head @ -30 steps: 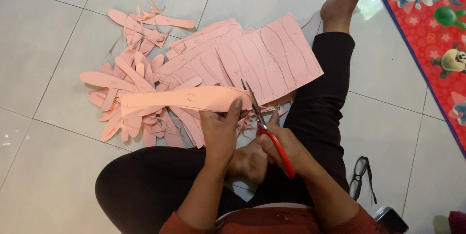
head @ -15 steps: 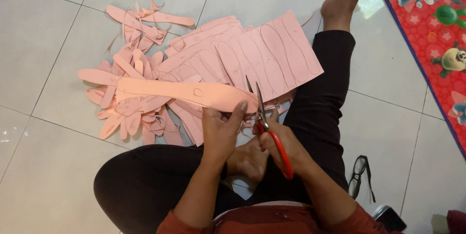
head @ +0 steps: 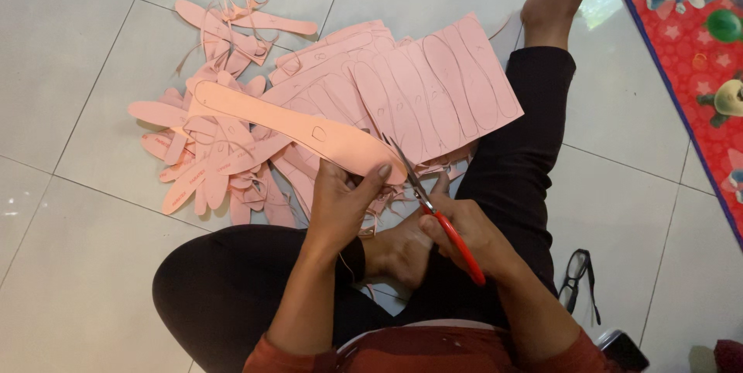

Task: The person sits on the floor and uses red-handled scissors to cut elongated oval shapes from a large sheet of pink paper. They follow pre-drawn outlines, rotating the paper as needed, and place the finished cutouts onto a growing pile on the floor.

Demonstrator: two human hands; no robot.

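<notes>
Left hand (head: 340, 201): grips the near end of the pink insole cutout (head: 294, 131); its fingers (head: 381, 176) are pressed together on top of the sheet with the thumb beneath, pinching the foam.
Right hand (head: 472, 237): wraps the red handles of the scissors (head: 433, 207); its fingers are curled closed through the loops, and how far they squeeze I cannot tell.
Scissors: blades point toward 11 o'clock from the right hand, slightly parted, with the tips at the rounded near end of the cutout.
Insole cutout, place: held just above the floor (head: 85, 48), over the heap of pink offcuts (head: 201, 176), in front of the person's crossed legs.
Insole cutout, long axis: runs from about 10 o'clock, the far free end, to about 4 o'clock, the held end.
Insole cutout, pointing: the narrow far end points to 10 o'clock, away from the body; the wider end sits at the left hand's fingers.
Cutout from the fingers: it stretches off toward 10 o'clock from the left hand; from the right hand it lies at 11 o'clock, along the line of the blades.
Nearer hand: the left, already touching; the right meets the cutout only through the blade tips.
Marked pink sheets (head: 433, 90): lie flat on the floor at 12 o'clock from the hands, outlines drawn, uncut.
Eyeglasses (head: 576, 276): on the floor at 3 o'clock from the right hand, well apart.
</notes>
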